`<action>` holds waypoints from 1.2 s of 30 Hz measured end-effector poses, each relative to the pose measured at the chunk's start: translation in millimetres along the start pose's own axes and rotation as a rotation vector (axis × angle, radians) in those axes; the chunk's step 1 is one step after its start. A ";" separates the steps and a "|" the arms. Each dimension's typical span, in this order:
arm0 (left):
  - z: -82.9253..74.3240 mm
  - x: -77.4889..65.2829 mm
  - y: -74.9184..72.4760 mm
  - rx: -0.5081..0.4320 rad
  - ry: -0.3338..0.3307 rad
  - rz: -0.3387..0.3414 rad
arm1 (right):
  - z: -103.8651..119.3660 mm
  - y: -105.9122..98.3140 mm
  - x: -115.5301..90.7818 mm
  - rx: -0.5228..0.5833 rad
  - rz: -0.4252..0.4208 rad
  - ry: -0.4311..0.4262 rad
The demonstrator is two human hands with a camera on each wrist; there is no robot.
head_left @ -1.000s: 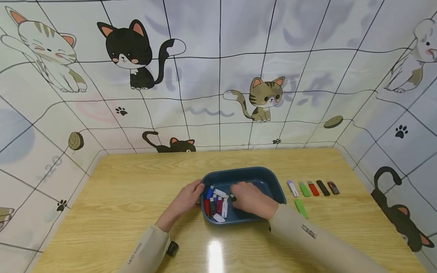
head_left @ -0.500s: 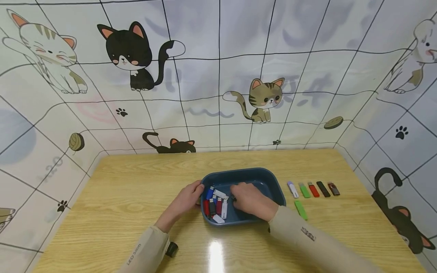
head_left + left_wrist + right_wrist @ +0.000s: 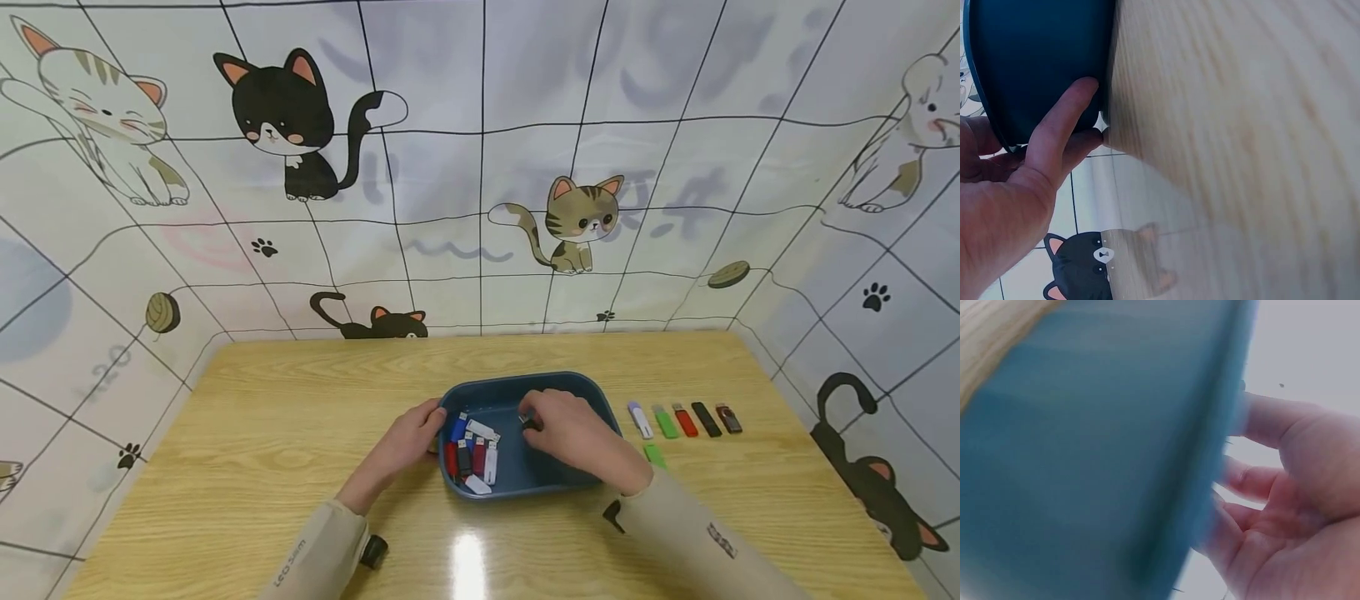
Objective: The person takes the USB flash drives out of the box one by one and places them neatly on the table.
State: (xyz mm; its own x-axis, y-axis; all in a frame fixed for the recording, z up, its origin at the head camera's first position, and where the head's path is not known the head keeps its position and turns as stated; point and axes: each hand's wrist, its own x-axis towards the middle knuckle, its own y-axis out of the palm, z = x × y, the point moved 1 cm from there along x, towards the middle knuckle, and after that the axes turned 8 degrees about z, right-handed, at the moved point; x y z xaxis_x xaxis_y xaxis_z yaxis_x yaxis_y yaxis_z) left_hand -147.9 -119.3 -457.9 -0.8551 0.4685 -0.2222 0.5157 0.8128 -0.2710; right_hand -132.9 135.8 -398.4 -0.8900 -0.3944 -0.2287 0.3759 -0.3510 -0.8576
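A dark blue tray (image 3: 517,487) sits on the wooden table, with several USB flash drives (image 3: 479,454) in red, blue, black and white heaped at its left end. My left hand (image 3: 408,435) holds the tray's left end; in the left wrist view one finger lies along the outer wall (image 3: 1041,62). Over the inside of the tray, my right hand (image 3: 573,429) pinches a small black USB flash drive (image 3: 528,422) between thumb and fingers. From the right wrist, the tray's wall (image 3: 1104,444) hides the fingertips and the drive.
Right of the tray, a row of flash drives runs from a white and lilac one (image 3: 641,420) to a dark brown one (image 3: 727,418). A green drive (image 3: 654,455) lies in front, partly behind the right arm. A cat-patterned sheet (image 3: 442,183) encloses the table's back and sides.
My right hand has moved right and lifted a little, away from the heap, with the black flash drive in its fingers. My left hand has stayed at the tray's end.
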 end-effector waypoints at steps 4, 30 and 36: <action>1.6 1.6 -0.5 0.008 0.001 0.012 | -7.9 -12.8 -15.0 0.001 -0.065 -0.019; 2.8 -0.4 -1.0 0.046 -0.001 -0.012 | -114.2 -44.7 -85.8 0.012 -0.175 0.156; 2.0 1.2 0.9 0.052 0.006 -0.007 | -143.7 -37.9 -94.1 -0.012 -0.152 0.181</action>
State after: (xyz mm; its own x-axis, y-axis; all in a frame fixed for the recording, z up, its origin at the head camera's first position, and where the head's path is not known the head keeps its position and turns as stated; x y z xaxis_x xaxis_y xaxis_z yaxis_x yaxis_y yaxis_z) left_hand -148.4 -118.8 -460.2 -0.8590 0.4646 -0.2149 0.5114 0.7973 -0.3207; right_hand -100.5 308.2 -410.6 -0.9683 -0.1790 -0.1744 0.2319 -0.3841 -0.8937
